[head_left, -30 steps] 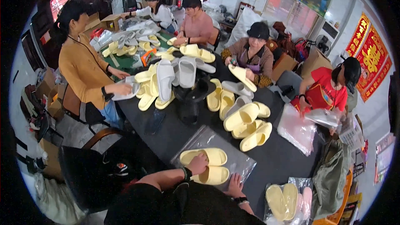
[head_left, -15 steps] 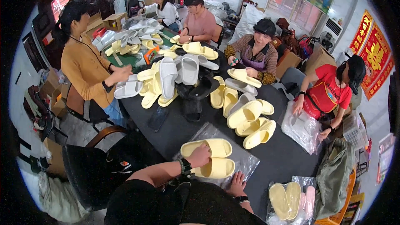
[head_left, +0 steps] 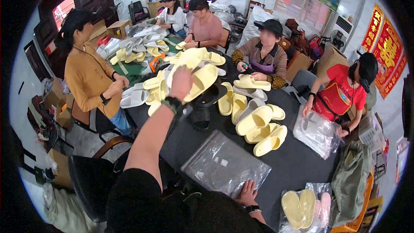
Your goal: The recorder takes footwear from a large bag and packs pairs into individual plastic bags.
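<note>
My left hand (head_left: pixel 181 83) is stretched forward over the slipper pile, closed around a pair of pale yellow slippers (head_left: pixel 204 81) held above the table. Part of the pair is covered by the hand. Close to me, a clear plastic bag (head_left: pixel 222 164) lies flat on the dark table (head_left: pixel 172 159), with small white squares showing on it. My right hand (head_left: pixel 247 193) rests on the bag's near right edge, fingers spread. Beyond the held pair are grey and yellow slippers (head_left: pixel 137 95) in a heap, and more yellow slippers (head_left: pixel 254 120) sit right of centre.
Bagged slippers (head_left: pixel 298 209), yellow and pink, lie at the near right, beside a green-grey cloth (head_left: pixel 350 181). A person in red (head_left: pixel 340 95) handles clear bags; another in brown stripes (head_left: pixel 267 56) holds a yellow slipper. Others work around the far side. A black chair (head_left: pixel 92 185) stands left.
My left hand has lifted the yellow slippers off the plastic bag and carried them forward over the pile. My right hand stays on the bag, which now shows uncovered.
</note>
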Demonstrator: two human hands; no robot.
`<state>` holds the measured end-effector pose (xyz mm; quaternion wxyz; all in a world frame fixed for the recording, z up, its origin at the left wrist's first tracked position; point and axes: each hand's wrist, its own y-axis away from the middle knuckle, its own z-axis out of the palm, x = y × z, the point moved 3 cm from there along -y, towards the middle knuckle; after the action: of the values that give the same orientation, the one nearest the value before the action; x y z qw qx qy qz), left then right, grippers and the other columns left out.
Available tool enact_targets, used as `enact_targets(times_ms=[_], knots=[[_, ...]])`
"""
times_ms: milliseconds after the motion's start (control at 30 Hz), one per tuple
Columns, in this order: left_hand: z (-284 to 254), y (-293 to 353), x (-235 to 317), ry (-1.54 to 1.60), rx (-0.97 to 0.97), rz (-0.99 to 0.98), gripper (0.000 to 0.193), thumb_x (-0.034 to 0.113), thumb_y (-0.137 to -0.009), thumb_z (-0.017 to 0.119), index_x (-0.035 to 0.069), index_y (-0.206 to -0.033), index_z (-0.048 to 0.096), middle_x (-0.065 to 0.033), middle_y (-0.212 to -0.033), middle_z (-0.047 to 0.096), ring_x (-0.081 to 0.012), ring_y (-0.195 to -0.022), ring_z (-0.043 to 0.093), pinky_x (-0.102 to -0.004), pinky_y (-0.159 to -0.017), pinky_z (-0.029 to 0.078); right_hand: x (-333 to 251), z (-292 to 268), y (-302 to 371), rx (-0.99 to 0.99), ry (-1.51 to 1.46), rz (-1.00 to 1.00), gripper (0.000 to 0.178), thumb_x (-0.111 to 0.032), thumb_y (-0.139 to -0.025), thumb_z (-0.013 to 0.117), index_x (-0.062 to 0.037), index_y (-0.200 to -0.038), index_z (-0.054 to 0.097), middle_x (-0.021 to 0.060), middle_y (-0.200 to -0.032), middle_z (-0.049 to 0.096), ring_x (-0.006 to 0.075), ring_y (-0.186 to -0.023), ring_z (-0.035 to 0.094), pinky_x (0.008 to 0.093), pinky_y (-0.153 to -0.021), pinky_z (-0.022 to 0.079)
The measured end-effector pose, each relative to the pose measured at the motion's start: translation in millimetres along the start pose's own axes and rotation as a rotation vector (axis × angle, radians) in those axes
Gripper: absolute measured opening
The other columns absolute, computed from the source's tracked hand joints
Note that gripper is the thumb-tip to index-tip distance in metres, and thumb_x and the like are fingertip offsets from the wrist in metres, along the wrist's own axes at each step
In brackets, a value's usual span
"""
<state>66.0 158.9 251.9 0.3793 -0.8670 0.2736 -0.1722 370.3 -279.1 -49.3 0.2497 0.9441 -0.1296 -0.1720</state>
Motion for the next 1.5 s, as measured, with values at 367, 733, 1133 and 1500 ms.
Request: enact_targets(times_ms=[367,733,1133,1500], knots=[[35.9,258.7,196.0,0.404,-0.8,0.017,0.056,0.038,-0.072,0.074,0.008,-0.117,0.059,-0.0134,-0.116,0.053,-0.0346,-0.111,0.049,-0.0472,-0.092,0.041,-3.7,-2.6,9.9,-0.015,0.069,0.011,0.14,-0.063,-0.056,0.079,0.0008,-0.148,-0.004,0.0224,-0.155,-0.006,0.0422,-0.143,-0.005,0.0632,-0.109,0.01],[43.6,299.2,205.9,0.304,-1.113,0.08,0.081,0.048,-0.062,0.081,0.013,-0.128,0.051,-0.0156,-0.135,0.042,-0.0371,-0.124,0.039,-0.0513,-0.098,0.036,-5.1,-29.1,19.3,0.081,-0.144,-0.057,0.127,-0.051,-0.056,0.084,-0.0041,-0.149,0.012,0.0203,-0.156,0.001,0.0391,-0.144,0.0,0.0595,-0.111,0.012],[40.7,295.2,222.1,0.228,-1.165,0.06,0.084,0.038,-0.06,0.085,0.01,-0.13,0.047,-0.0167,-0.14,0.035,-0.0379,-0.127,0.034,-0.052,-0.101,0.033,212.6,-128.3,167.6,1.072,-0.013,1.075,0.097,-0.048,-0.071,0.076,-0.0072,-0.145,0.029,0.0269,-0.153,0.006,0.0485,-0.14,0.009,0.0611,-0.105,0.026],[43.8,298.8,219.4,0.232,-1.178,0.036,0.085,0.039,-0.06,0.085,0.011,-0.13,0.047,-0.0162,-0.139,0.037,-0.0382,-0.128,0.034,-0.0525,-0.101,0.035,251.1,-87.3,274.5,1.114,-0.321,1.215,0.05,-0.042,-0.078,0.071,-0.0022,-0.106,0.059,0.0189,-0.111,0.059,0.0405,-0.101,0.055,0.0479,-0.084,0.046]])
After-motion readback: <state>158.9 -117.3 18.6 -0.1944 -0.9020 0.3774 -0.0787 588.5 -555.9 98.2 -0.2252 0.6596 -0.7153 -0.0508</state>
